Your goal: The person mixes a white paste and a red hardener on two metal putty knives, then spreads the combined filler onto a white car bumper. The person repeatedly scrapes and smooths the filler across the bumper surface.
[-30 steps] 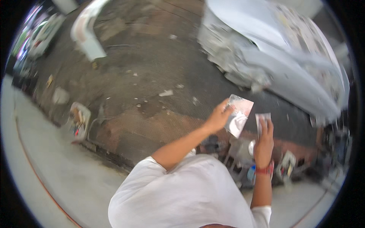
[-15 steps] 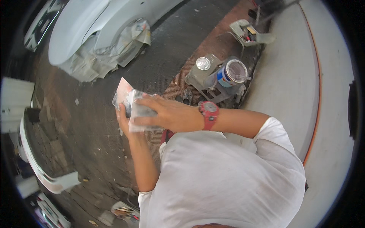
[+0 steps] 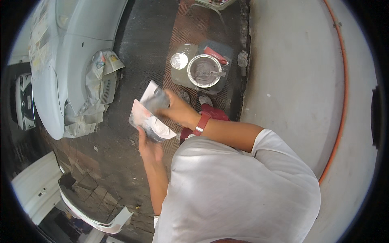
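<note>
My left hand [image 3: 149, 146] holds up a flat white board [image 3: 142, 115] smeared with grey paste. My right hand [image 3: 178, 110], with a red band at the wrist, presses a small flat scraper [image 3: 156, 100] onto the top of that board. Both hands meet in front of my chest, above a dark floor mat. Just beyond them stands an open round can [image 3: 204, 71] of grey filler with a tool lying inside it, and its round lid [image 3: 179, 60] lies beside it.
A pale car body [image 3: 67, 48] with newspaper masking [image 3: 101, 77] fills the upper left. White body panels [image 3: 36, 186] lie at the lower left. An orange hose [image 3: 340, 101] curves over the concrete floor on the right. A red rag [image 3: 210, 111] lies by my feet.
The view has swung round from the car toward the can on the floor. My right hand has come onto the board and now works the scraper across it.
</note>
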Motion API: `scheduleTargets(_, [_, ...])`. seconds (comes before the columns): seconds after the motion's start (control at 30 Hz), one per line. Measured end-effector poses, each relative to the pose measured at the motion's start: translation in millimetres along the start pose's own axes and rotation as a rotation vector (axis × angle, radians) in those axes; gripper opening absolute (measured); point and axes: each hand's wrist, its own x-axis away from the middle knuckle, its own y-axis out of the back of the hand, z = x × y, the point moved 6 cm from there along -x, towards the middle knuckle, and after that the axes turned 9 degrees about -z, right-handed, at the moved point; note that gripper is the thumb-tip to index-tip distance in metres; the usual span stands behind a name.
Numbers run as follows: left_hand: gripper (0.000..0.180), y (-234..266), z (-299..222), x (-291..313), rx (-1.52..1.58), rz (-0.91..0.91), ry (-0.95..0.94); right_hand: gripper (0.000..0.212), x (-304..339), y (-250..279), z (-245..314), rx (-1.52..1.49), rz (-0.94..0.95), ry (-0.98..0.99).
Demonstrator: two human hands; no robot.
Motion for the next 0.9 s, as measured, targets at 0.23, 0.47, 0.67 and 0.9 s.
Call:
scheduleTargets(0.23, [0.045,-28.0,10.1,-1.1,0.065,-0.01,-0.011,0.025,-78.4,180.0,92.1,0.16,-0.405,0.441])
scheduleTargets(0.47, [0.054,8.0,6.1,1.5,0.003,-0.256,-0.149,0.07,-241.0,437.9,-33.5,1.285,-0.463,0.259])
scheduleTargets(0.67, [0.052,23.5,22.0,17.8,0.148,-0.39,-0.09,0.051,-303.5,497.4,-104.4,1.644,-0.37,0.266])
scheduleTargets(0.9, [0.05,46.1,14.3,41.7,0.138,-0.482,-0.144,0.029,-328.6,503.2,-141.8,1.311,-0.361,-0.052])
